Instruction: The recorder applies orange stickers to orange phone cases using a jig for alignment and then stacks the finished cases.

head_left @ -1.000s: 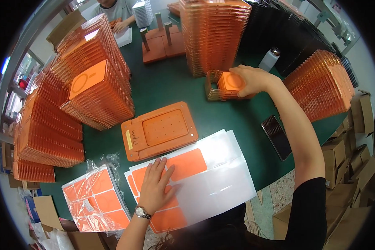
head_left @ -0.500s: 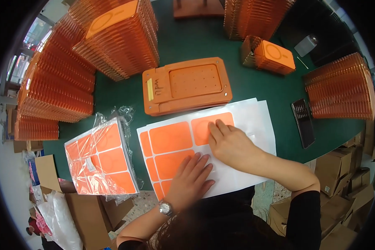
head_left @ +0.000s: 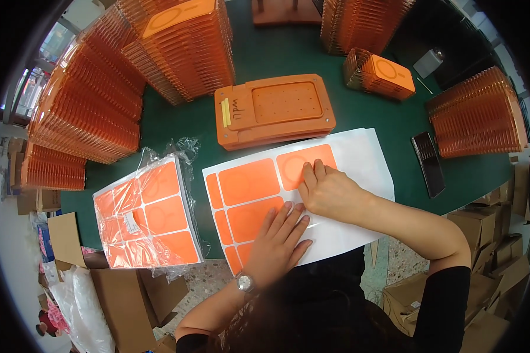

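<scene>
A white backing sheet [head_left: 371, 176] with rows of rounded orange stickers [head_left: 250, 182] lies at the table's near edge, other sheets under it. My left hand [head_left: 278, 238], with a watch on its wrist, rests flat on the sheet, fingers spread over the lower stickers. My right hand [head_left: 330, 191] is closed, its bent fingers at the lower right part of the top-row orange sticker [head_left: 294, 163]. Its thumb and whatever edge it pinches are hidden. Just beyond the sheet sits an orange fixture block [head_left: 277, 109] with a recessed, dotted bed.
Left of the sheet lies a plastic-wrapped pack of sticker sheets [head_left: 147, 217]. Tall stacks of clear orange trays [head_left: 182, 59] stand at the left, more [head_left: 477, 115] at the right. A phone [head_left: 428, 165], a small bottle [head_left: 430, 62] and a short tray stack [head_left: 380, 75] are at the right.
The whole view has shifted slightly, so things appear a little higher and mostly farther right. Both hands stay on the sheet, the right fingers at the same sticker.
</scene>
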Available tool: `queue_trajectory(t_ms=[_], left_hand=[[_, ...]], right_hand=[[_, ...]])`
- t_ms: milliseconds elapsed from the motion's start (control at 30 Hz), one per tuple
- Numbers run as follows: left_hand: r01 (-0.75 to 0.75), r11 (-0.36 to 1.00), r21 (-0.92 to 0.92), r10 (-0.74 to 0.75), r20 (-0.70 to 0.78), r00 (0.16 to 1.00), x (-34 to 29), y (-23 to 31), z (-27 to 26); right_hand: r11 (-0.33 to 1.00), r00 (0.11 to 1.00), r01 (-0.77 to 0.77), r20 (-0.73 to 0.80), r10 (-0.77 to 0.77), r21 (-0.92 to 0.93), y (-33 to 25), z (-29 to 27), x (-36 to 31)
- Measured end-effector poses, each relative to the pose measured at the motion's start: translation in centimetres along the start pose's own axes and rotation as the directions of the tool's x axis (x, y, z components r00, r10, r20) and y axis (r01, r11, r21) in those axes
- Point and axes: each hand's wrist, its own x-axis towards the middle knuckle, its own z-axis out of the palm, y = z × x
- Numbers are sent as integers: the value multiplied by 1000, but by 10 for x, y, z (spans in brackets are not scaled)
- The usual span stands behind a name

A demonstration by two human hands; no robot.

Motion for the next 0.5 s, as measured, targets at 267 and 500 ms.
queue_trajectory(t_ms=[267, 500], left_hand=[[-14, 1000, 0, 14, -6, 1000, 3, -2, -2], [-5, 990, -140, 10, 32, 999, 5, -8, -23]], right_hand=[[901, 959, -250, -40, 282, 355, 34, -20, 5], [955, 929, -261, -232, 289, 143, 122, -63, 68]])
